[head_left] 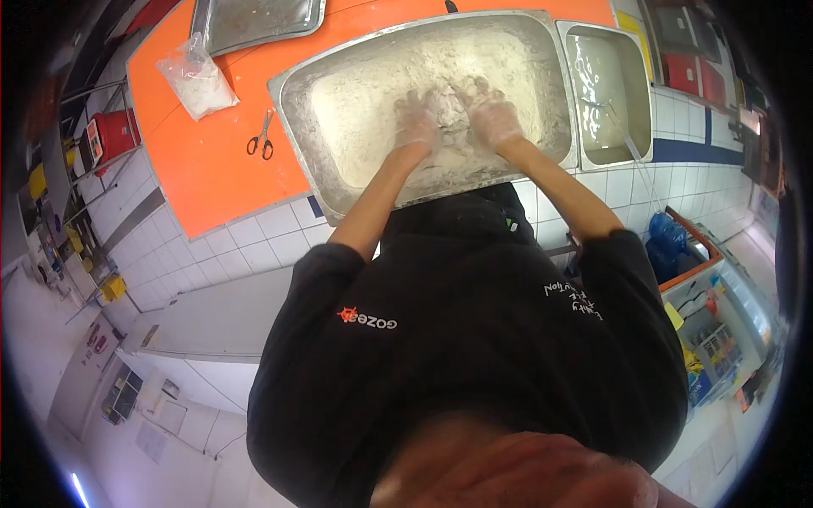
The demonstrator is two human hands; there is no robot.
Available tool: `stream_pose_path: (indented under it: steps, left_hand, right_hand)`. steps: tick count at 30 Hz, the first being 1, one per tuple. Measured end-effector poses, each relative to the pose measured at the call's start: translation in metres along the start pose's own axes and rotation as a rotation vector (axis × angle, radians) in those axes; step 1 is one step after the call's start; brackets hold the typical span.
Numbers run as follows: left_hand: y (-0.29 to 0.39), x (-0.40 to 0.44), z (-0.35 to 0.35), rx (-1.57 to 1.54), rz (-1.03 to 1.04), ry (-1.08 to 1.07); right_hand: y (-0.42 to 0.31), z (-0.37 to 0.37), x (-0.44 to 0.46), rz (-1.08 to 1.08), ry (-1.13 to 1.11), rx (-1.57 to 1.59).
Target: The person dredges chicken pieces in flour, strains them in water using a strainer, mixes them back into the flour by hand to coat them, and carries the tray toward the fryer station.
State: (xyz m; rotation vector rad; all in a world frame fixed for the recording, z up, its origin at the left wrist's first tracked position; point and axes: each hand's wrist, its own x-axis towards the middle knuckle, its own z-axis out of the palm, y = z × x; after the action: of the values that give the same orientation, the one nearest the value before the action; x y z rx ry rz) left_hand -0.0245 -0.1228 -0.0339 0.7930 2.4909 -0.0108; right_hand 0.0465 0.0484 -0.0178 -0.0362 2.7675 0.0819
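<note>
Both my hands are down in a large metal tub [298, 161] of white flour [356, 102]. My left hand [416, 123], in a thin clear glove dusted with flour, curls in from the left against a pale flour-coated lump [451, 110]. From the other side my right hand [493, 117], gloved the same way, presses its bent fingers on that lump. The fingertips are partly buried, and what lies under the coating cannot be made out.
A smaller metal basin [600, 140] with cloudy liquid and a wire-handled tool [633, 151] adjoins the tub's right side. On the orange tabletop [203, 178] lie black-handled scissors [262, 140], a plastic bag of white powder [201, 85] and a metal tray [258, 24].
</note>
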Motion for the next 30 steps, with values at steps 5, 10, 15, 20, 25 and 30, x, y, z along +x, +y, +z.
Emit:
stream_pose_path:
  steps: [5, 10, 15, 20, 25, 30]
  left_hand:
    - [-0.015, 0.046, -0.020, -0.365, -0.002, -0.201]
    - [-0.018, 0.018, -0.072, -0.667, -0.152, -0.233]
    - [-0.056, 0.028, -0.040, -1.045, 0.217, 0.225]
    - [-0.014, 0.097, 0.049, -1.198, -0.120, 0.463]
    - [0.000, 0.040, -0.019, -1.667, -0.144, 0.120]
    - [-0.024, 0.005, 0.028, -0.767, 0.204, 0.031]
  right_hand:
    - [0.014, -0.042, 0.019, 0.220, -0.159, 0.479]
    - [0.044, -0.071, 0.020, 0.310, -0.246, 0.709]
    - [0.064, -0.076, 0.017, 0.134, 0.028, 0.947]
    - [0.011, 0.047, 0.106, 0.141, 0.512, 0.449]
    - [0.021, -0.007, 0.086, 0.273, -0.327, 1.016]
    - [0.022, -0.042, 0.008, 0.147, -0.404, 0.819]
